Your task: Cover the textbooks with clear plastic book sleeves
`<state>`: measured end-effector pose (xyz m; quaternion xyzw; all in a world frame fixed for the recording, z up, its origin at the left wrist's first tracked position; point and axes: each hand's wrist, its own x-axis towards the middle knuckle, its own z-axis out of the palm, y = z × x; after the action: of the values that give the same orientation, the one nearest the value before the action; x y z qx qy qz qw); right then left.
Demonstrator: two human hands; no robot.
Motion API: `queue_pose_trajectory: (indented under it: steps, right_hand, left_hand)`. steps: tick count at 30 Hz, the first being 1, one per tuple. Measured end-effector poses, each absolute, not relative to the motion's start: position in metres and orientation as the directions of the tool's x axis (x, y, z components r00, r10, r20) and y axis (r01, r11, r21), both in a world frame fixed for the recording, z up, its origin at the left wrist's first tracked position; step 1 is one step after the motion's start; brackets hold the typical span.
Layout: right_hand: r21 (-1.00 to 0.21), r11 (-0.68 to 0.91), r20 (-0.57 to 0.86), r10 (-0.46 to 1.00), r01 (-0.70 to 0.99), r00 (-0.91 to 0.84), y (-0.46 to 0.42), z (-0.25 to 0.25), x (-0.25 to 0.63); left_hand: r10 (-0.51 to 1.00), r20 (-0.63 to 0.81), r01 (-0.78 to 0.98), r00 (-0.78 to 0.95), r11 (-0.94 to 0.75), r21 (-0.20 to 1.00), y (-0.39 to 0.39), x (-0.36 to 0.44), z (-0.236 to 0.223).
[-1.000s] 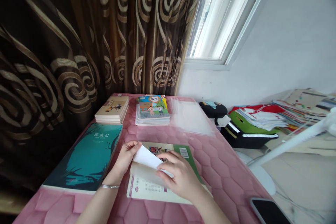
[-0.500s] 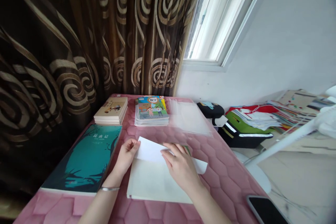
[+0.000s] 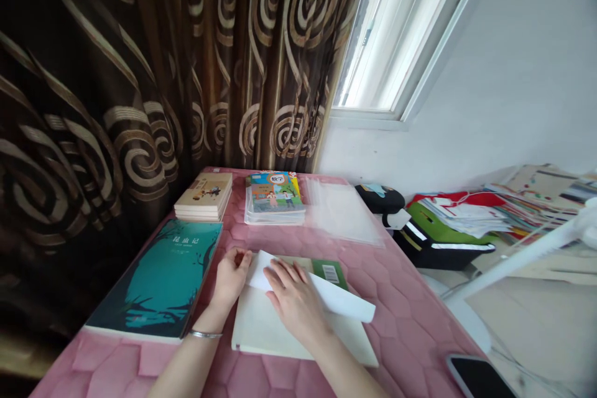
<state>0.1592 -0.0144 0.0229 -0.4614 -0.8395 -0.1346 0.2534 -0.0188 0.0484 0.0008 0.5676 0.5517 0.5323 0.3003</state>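
Observation:
A pale cream book (image 3: 263, 329) lies on the pink quilted surface in front of me. Its far right corner shows a green panel with a barcode (image 3: 331, 273). Across the book runs a folded strip of white paper (image 3: 345, 302), slanting down to the right, its right end past the book's edge. My left hand (image 3: 232, 278), with a silver bangle at the wrist, has curled fingers pinching the strip's left end. My right hand (image 3: 298, 305) rests flat on the strip's middle, fingers stretched out. What lies under that palm is hidden.
A large teal book (image 3: 163, 286) lies left of my left arm. Behind stand a stack of tan books (image 3: 205, 196), colourful textbooks (image 3: 275, 199) and clear plastic sheets (image 3: 345, 208). A phone (image 3: 478, 376) sits at the near right edge. Beyond are bags (image 3: 438, 249) and a white lamp arm (image 3: 522, 255).
My right hand has slid left along the paper strip, and its fingers lie flatter. More of the green barcode panel shows. The left hand stays at the strip's left end. The view has shifted slightly.

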Motion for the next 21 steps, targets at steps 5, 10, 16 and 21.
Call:
queue_pose_trajectory:
  steps: [5, 10, 16, 21]
  right_hand:
    - [-0.018, 0.579, 0.572, 0.674, 0.815, -0.466, -0.014, 0.019, 0.160]
    - [0.001, 0.609, 0.603, 0.632, 0.793, -0.487, -0.015, 0.019, 0.159]
    - [-0.009, 0.605, 0.658, 0.603, 0.796, -0.450, -0.016, 0.020, 0.163]
    - [-0.011, 0.617, 0.663, 0.593, 0.787, -0.456, -0.017, 0.019, 0.164]
  left_hand:
    - [0.894, 0.360, 0.377, -0.265, -0.248, 0.892, 0.058, -0.023, -0.012]
    - [0.949, 0.211, 0.177, -0.235, -0.172, 0.969, 0.070, -0.017, -0.020]
    - [0.952, 0.149, 0.155, -0.266, -0.110, 0.982, 0.080, -0.017, -0.014]
    - [0.955, 0.110, 0.164, -0.276, -0.065, 0.984, 0.091, -0.017, -0.004]
